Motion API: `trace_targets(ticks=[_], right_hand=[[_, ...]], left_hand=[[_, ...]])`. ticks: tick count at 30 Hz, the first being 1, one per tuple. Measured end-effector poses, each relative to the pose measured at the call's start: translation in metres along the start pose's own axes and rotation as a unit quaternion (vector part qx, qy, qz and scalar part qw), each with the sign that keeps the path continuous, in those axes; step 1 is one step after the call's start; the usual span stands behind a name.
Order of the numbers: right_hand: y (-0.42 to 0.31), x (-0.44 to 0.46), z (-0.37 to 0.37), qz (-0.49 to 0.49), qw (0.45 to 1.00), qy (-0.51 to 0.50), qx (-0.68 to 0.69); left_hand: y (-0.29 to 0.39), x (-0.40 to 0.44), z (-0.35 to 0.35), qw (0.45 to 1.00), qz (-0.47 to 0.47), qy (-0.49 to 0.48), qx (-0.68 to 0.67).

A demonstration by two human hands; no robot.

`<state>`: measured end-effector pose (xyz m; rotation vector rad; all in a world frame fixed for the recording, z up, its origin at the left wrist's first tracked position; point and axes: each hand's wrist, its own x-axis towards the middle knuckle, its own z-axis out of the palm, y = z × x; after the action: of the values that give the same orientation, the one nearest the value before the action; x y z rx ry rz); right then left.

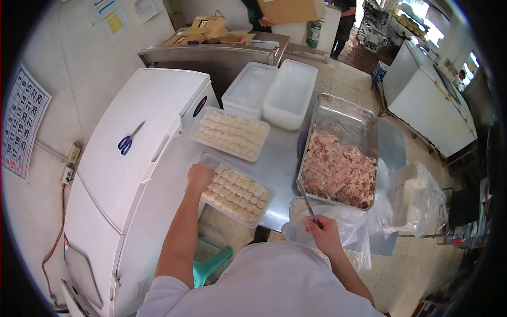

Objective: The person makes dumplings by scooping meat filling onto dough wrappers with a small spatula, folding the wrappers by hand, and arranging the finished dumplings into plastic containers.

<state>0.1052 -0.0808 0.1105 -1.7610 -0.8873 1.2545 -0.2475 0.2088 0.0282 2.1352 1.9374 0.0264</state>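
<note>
My left hand (199, 176) is closed over the upper left corner of a plastic tray (247, 224); its fingertips are hidden, and so is whatever they may hold. Rows of pale dumplings (237, 193) fill this tray. In my right hand (323, 232) is a narrow metal spatula (304, 197), its blade pointing up toward the lower left corner of a deep metal pan (346, 103). Pink ground meat filling (338, 169) lies in the pan's lower part. Pale round wrappers (299, 210) partly show in plastic beside the spatula.
Behind the near tray stands another tray of dumplings (231, 133). Two stacks of translucent containers (290, 95) are farther back. A white fridge (132, 105) with blue scissors (125, 142) borders the left. Bagged white stacks (414, 195) sit right. Two people (344, 26) stand beyond, one holding cardboard.
</note>
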Motion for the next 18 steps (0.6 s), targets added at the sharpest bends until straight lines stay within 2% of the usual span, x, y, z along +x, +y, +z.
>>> trace_targets(ticks=[3,6,9,10,12,14,16,18], right_hand=[[0.010,0.001,-0.011,-0.016,1.000,0.007,0.004],[0.011,-0.002,-0.028,-0.034,0.997,0.067,0.033],[0.021,-0.001,-0.062,-0.012,0.993,0.114,0.030],[0.024,-0.003,-0.078,0.013,0.992,0.119,-0.025],[0.024,-0.009,-0.096,0.014,0.987,0.158,-0.010],[0.035,-0.012,-0.106,-0.005,0.981,0.189,0.038],[0.047,-0.015,-0.116,-0.001,0.979,0.197,0.048],[0.056,-0.019,-0.121,0.001,0.978,0.199,0.063]], left_hand=[[0.003,-0.003,-0.007,0.995,-0.084,-0.016,-0.052],[0.018,-0.020,-0.031,0.983,-0.081,0.066,-0.151],[0.058,-0.043,-0.034,0.971,-0.028,0.122,-0.203],[0.082,-0.057,-0.033,0.964,0.008,0.089,-0.252],[0.140,-0.088,-0.022,0.933,0.084,0.015,-0.349],[0.195,-0.117,0.011,0.903,0.216,-0.028,-0.371],[0.250,-0.152,0.026,0.872,0.269,-0.148,-0.383],[0.291,-0.177,0.041,0.848,0.357,-0.222,-0.322]])
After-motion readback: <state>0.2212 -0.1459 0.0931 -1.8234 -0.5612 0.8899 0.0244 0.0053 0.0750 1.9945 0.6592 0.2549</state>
